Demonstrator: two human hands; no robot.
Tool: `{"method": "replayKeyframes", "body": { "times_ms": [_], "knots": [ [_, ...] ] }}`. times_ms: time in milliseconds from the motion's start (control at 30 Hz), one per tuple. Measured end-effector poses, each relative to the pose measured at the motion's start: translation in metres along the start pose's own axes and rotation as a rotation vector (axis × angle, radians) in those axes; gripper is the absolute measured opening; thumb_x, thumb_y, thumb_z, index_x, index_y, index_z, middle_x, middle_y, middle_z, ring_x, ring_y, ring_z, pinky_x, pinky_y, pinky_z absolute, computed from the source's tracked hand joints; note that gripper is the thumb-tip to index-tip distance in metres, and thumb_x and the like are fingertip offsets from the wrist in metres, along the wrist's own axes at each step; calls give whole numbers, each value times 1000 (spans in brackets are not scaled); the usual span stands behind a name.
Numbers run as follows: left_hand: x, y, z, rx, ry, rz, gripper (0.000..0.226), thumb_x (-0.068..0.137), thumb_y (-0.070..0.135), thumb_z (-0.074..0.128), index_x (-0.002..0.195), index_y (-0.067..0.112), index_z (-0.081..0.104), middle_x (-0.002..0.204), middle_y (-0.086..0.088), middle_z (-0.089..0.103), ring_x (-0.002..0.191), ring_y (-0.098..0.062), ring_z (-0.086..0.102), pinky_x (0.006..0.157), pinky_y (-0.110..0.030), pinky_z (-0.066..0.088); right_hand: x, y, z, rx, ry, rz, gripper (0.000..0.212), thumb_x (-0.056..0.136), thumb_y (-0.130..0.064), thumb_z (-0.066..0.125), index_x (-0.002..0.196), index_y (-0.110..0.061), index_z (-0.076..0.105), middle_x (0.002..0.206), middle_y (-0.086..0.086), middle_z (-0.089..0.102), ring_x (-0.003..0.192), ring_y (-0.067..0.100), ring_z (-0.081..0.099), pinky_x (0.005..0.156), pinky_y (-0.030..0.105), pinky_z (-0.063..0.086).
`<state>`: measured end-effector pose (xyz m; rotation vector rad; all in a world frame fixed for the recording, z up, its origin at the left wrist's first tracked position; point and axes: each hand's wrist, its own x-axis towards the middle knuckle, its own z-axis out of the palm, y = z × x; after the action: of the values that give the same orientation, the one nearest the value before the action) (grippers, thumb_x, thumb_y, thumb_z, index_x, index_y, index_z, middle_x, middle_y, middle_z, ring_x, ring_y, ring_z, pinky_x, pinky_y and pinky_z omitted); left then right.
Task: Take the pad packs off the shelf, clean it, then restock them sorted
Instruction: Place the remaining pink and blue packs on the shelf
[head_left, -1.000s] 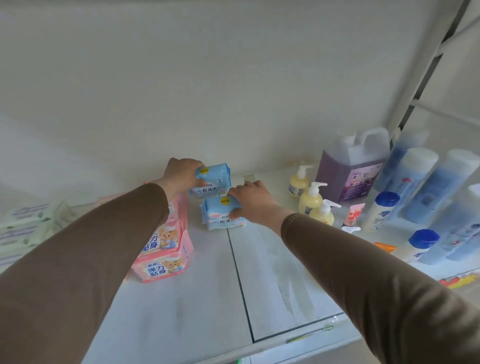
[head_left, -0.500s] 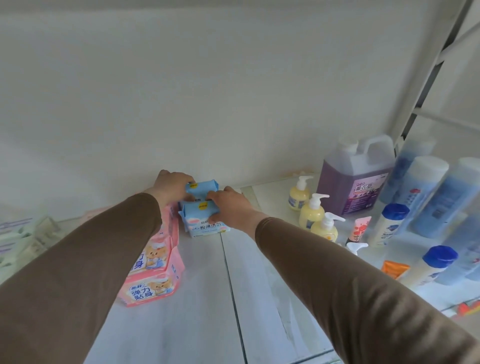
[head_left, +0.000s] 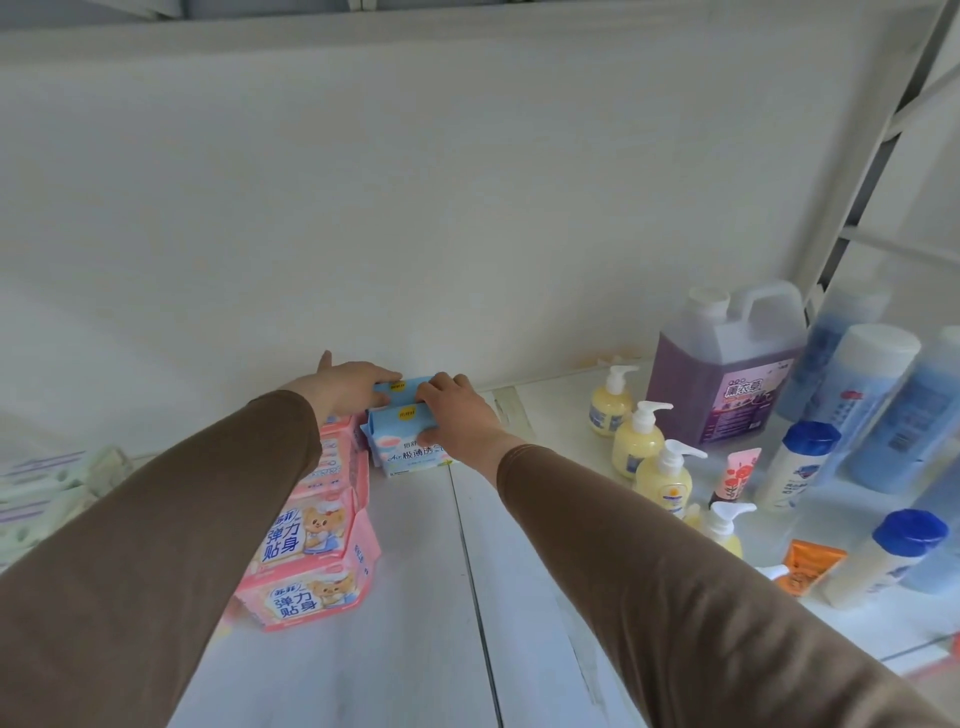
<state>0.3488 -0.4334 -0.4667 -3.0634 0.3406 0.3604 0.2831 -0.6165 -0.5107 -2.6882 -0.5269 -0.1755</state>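
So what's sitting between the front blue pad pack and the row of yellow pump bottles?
Only bare white shelf, crossed by a panel seam, lies between the front blue pad pack and the yellow pump bottles, in the head view.

sleeves (head_left: 171, 525): long, brown, plain | cuffs: snug at wrists | hands: bare

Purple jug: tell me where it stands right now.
In the head view the purple jug stands at the back right of the shelf, against the wall, behind the yellow pump bottles.
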Motion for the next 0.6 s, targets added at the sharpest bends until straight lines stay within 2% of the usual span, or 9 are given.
{"method": "replayKeyframes", "body": {
  "times_ms": [200, 333, 400, 500, 600],
  "knots": [
    [-4, -2, 4, -7, 4, 2, 47, 105, 34, 40, 151, 39, 32, 155, 3, 39, 146, -23, 30, 117, -53, -16, -6, 8, -2, -10, 7, 18, 73, 78, -30, 80, 140, -16, 45, 134, 4, 47, 121, 25, 40, 92, 39, 46],
    [-4, -3, 7, -20, 9, -3, 45, 106, 33, 35, 151, 39, 32, 157, 4, 37, 146, -22, 28, 117, -53, -16, -9, 10, -4, -18, -7, 24, 76, 78, -30, 80, 143, -16, 42, 136, 4, 47, 122, 26, 41, 92, 39, 45],
    [-5, -2, 7, -25, 12, -9, 44, 107, 32, 31, 151, 40, 32, 157, 4, 37, 146, -21, 28, 117, -53, -16, -10, 11, -4, -36, -10, 31, 74, 79, -29, 80, 142, -17, 42, 134, 4, 47, 121, 26, 41, 90, 38, 45],
    [-6, 1, 5, -11, 7, -16, 45, 107, 31, 29, 151, 40, 32, 157, 5, 37, 146, -21, 29, 116, -53, -16, -10, 12, -3, -62, -5, 39, 59, 82, -24, 77, 133, -16, 48, 130, 5, 47, 119, 26, 42, 82, 36, 44],
    [-8, 3, 6, -5, 7, -7, 45, 108, 30, 27, 151, 38, 32, 155, 5, 39, 145, -21, 31, 117, -55, -15, -8, 8, -3, -96, 16, 32, 52, 83, -21, 74, 129, -16, 50, 136, 3, 42, 120, 25, 41, 74, 32, 39]
  ]
}}
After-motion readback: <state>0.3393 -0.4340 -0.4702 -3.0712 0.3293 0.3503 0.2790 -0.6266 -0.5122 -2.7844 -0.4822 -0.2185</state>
